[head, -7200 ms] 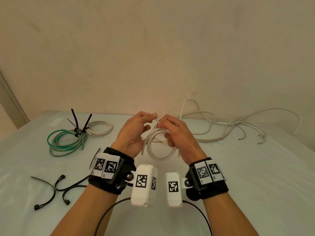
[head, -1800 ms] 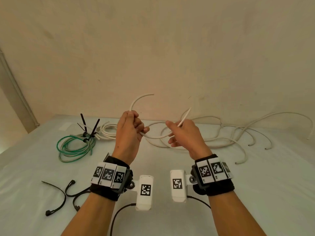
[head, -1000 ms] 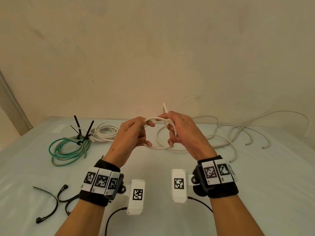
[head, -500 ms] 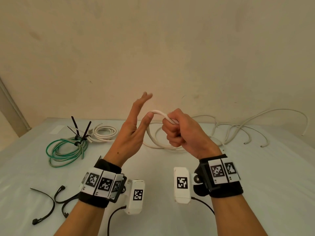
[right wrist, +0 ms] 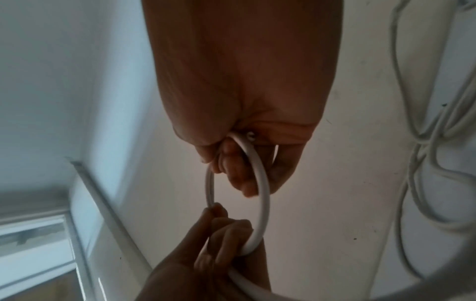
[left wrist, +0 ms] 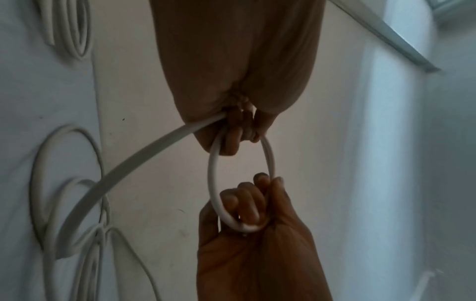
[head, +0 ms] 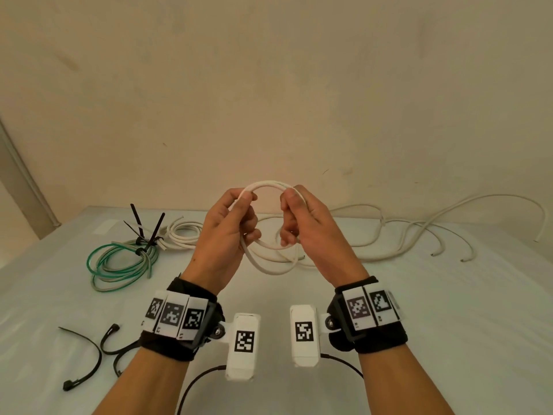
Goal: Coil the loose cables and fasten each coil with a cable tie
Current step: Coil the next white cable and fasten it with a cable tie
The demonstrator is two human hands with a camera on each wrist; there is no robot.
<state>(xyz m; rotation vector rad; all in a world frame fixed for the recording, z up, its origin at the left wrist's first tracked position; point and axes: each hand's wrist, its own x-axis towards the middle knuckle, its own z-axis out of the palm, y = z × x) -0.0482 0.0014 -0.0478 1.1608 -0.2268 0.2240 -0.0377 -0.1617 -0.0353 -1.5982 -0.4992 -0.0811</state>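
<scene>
Your left hand (head: 223, 235) and right hand (head: 311, 232) each curl fingers round opposite sides of one round loop of white plastic-sheathed cable (head: 269, 184), held upright above the middle of the pale grey table (head: 449, 339); its tail drops from your left fist toward you, then trails right. Two tied coils sit far left: green-and-grey wire coil (head: 119, 262), white cable coil (head: 182, 235). At least three loose black plastic cable ties (head: 89, 351) near left. Loose white cables (head: 419, 235) sprawl far right by the wall. Bare surface near right
</scene>
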